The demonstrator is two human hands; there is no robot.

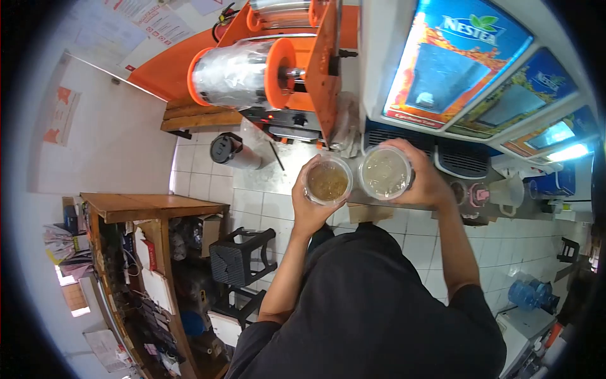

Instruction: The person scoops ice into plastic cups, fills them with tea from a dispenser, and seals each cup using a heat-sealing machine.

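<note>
My left hand (309, 208) is wrapped round a clear plastic cup of amber-brown drink (327, 181). In my right hand (424, 177) is a second clear plastic cup, holding a paler, cloudy drink with ice (384, 172). Both cups are seen from above, side by side with a small gap between them. Ahead of the left cup stands an orange cup sealing machine (322, 95) with a roll of clear film (237, 74). The right cup is close to the drip tray (398, 140) of a Nestea drink dispenser (454, 63).
A grey tumbler with a black lid (235, 151) stands left of the sealer. Pitchers (506, 192) line the counter at right. Black plastic stools (243, 259) and a wooden shelf (158, 208) are at left. Blue water jugs (527, 294) stand at far right.
</note>
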